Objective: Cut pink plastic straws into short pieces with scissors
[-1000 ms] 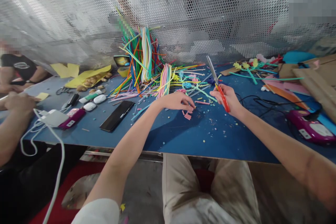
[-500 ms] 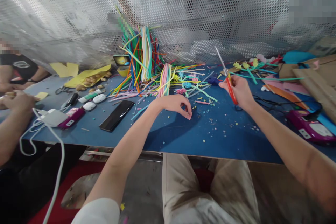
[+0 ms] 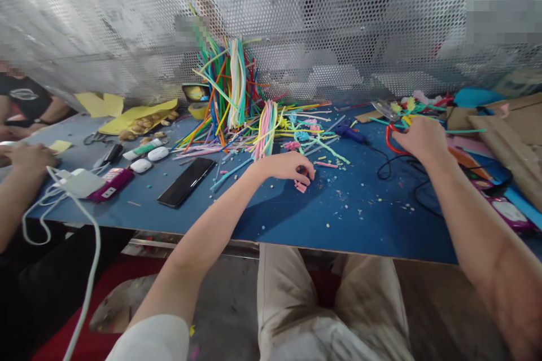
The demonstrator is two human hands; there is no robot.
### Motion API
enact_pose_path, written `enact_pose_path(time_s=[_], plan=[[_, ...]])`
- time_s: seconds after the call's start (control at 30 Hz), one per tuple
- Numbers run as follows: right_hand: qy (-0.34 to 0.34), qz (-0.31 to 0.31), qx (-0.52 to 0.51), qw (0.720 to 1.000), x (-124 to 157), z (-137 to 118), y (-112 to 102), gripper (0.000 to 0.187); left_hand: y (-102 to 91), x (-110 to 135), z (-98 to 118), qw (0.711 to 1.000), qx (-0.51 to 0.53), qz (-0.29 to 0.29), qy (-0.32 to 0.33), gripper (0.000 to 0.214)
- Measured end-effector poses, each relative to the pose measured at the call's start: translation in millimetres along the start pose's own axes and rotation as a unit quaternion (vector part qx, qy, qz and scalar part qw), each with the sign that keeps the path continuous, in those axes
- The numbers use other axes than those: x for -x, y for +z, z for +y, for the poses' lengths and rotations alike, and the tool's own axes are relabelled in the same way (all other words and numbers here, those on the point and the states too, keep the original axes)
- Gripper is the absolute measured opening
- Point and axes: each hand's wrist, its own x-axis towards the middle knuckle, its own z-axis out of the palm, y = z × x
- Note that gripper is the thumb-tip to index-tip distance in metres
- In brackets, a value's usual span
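My left hand [image 3: 292, 167] is low over the blue table, fingers loosely curled and slightly apart. Just under its fingertips are short pink pipe cleaner pieces [image 3: 301, 186]; they look loose on the table rather than pinched. My right hand [image 3: 423, 136] is farther out on the right, closed on the red-handled scissors [image 3: 393, 144]. The blades point away toward the mesh screen, and my fingers hide part of the handle. A blue glue gun [image 3: 352, 133] lies left of the scissors, its dark cord trailing right.
Bundles of coloured pipe cleaners [image 3: 237, 84] stand and lie near the perforated metal screen [image 3: 339, 28]. A black phone [image 3: 187, 182] rests left of my left arm. Purple power strips [image 3: 110, 184] and cables lie at both sides, cardboard [image 3: 508, 141] at right. A co-worker's hand [image 3: 31, 158] is at left.
My right hand has carried the scissors right and away from me, lowering them toward the table. My left hand's fingers have loosened and lifted slightly; pink pieces now show beneath them.
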Motion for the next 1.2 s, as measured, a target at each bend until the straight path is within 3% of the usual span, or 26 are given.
enact_pose_path(time_s=[0.3,0.47,0.53,0.6,0.7,0.8,0.87,0.93,1.1,1.2], plan=[[-0.029,-0.074,0.059,0.995,-10,7,22,0.041,-0.4,1,4,0.998,-0.005,-0.055,0.022,0.011],[-0.039,-0.092,0.039,0.994,-11,9,23,0.04,1.8,0,3,0.999,-0.033,-0.034,0.002,0.017],[-0.052,-0.05,0.014,0.997,-8,5,14,0.038,2.8,-1,4,0.999,-0.031,0.002,-0.01,0.018],[-0.083,0.039,-0.046,0.995,0,-6,1,0.036,4.8,-3,8,0.997,-0.028,0.071,-0.008,0.019],[-0.192,0.139,-0.169,0.957,22,-33,-20,0.03,11.8,-9,13,0.977,-0.01,0.21,-0.016,0.019],[-0.332,0.091,-0.275,0.898,52,-68,-28,0.026,22.7,-15,15,0.955,0.028,0.292,-0.036,0.021],[-0.398,0.04,-0.313,0.861,71,-88,-24,0.03,30.2,-19,13,0.949,0.069,0.307,-0.032,0.022],[-0.417,0.012,-0.336,0.845,84,-102,-17,0.04,36.0,-23,9,0.942,0.126,0.311,-0.02,0.026],[-0.415,0.043,-0.388,0.822,90,-108,-9,0.023,40.4,-27,2,0.911,0.273,0.308,-0.017,0.041],[-0.432,0.053,-0.388,0.813,88,-105,-13,0.021,40.6,-27,3,0.904,0.303,0.301,-0.013,0.043]])
